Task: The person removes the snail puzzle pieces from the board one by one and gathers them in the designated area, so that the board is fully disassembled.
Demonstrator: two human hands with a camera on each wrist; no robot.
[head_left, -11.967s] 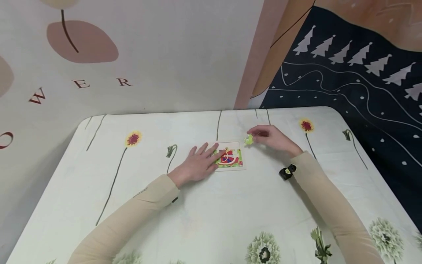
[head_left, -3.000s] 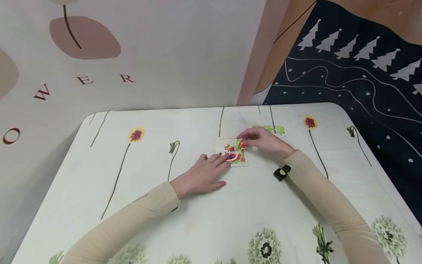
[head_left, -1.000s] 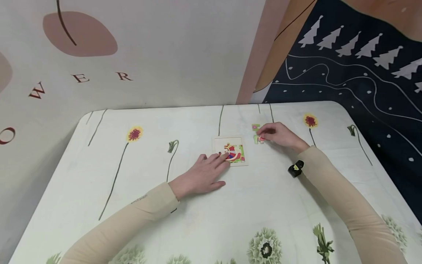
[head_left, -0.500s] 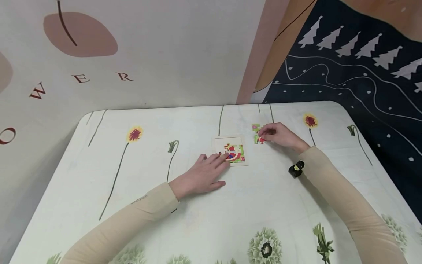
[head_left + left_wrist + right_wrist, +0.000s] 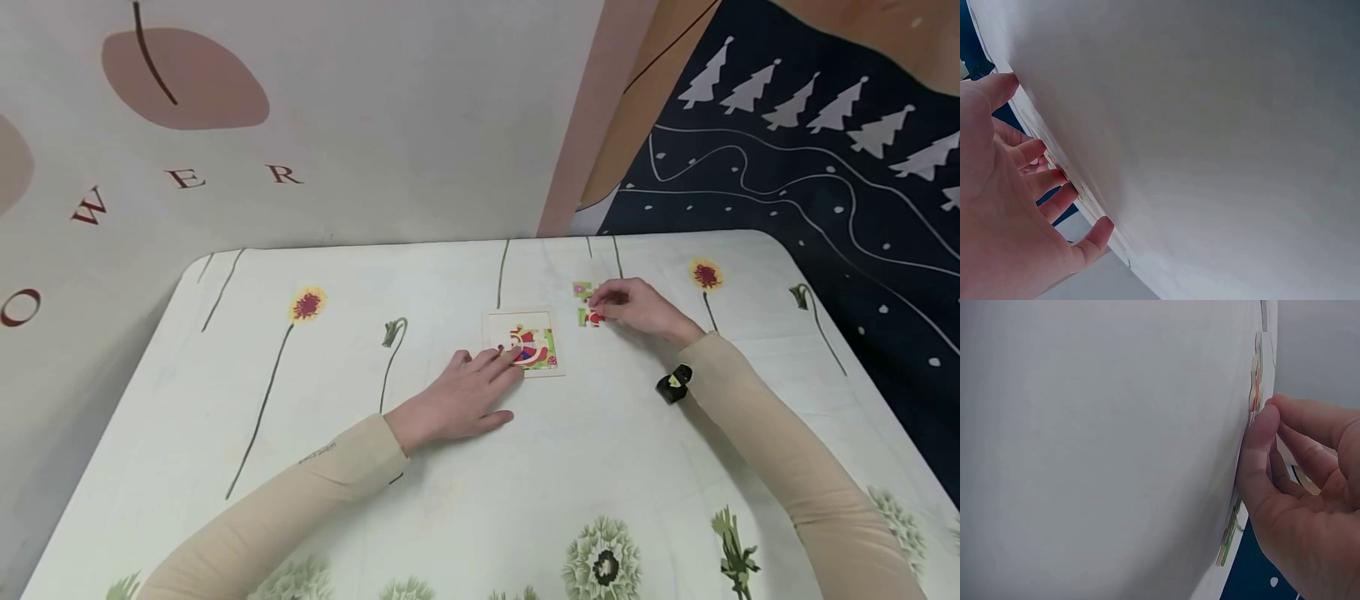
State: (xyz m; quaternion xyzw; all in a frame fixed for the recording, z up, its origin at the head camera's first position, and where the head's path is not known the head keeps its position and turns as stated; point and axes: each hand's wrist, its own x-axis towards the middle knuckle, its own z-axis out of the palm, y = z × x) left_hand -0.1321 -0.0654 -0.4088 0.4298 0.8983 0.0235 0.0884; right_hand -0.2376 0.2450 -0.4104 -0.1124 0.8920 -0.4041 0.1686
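A small, square puzzle board (image 5: pixel 495 325) lies on the table, its lower right filled with colourful pieces and its upper part bare. My left hand (image 5: pixel 457 396) lies with spread, fairly straight fingers over the board's lower left, hiding that part. To the right of the board, my right hand (image 5: pixel 637 308) pinches at a green-and-red puzzle piece (image 5: pixel 591 317) on the tabletop with thumb and forefinger. Just beyond it lies a green piece with a pink flower (image 5: pixel 581 289), partly covered by the fingers. In the right wrist view, thin pieces (image 5: pixel 1255 384) show edge-on near the fingertips.
A white, flower-printed cloth (image 5: pixel 465 508) covers the table, whose far edge meets a pale wall hanging (image 5: pixel 420 125). A dark hanging with trees (image 5: pixel 750 167) stands at the right. A black wrist device (image 5: pixel 673 383) sits at the right cuff.
Three seconds ago my right hand held the green-and-red piece at the board's upper right; it has since moved right, to beside the flower piece. Both hands have barely shifted in the last second.
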